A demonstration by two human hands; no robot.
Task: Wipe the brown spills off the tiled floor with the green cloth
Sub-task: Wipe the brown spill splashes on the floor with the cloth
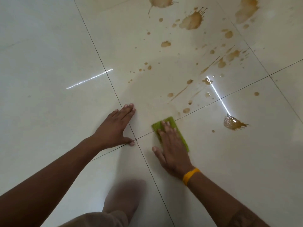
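Observation:
My right hand (171,145) lies flat on the folded green cloth (170,123), pressing it to the pale tiled floor (49,46) just right of a grout crossing. Most of the cloth is hidden under my palm. My left hand (114,126) rests flat on the floor to the left, fingers together, holding nothing. Brown spills spread ahead and to the right: a wet puddle (232,122) right of the cloth, a big splat (191,20) further away, and several drops and streaks (186,110) just beyond the cloth.
More brown patches sit at the top edge (161,1) and the top right (246,9). Dark grout lines cross the glossy tiles. My knee in beige trousers (98,220) shows at the bottom. A yellow band (190,176) circles my right wrist.

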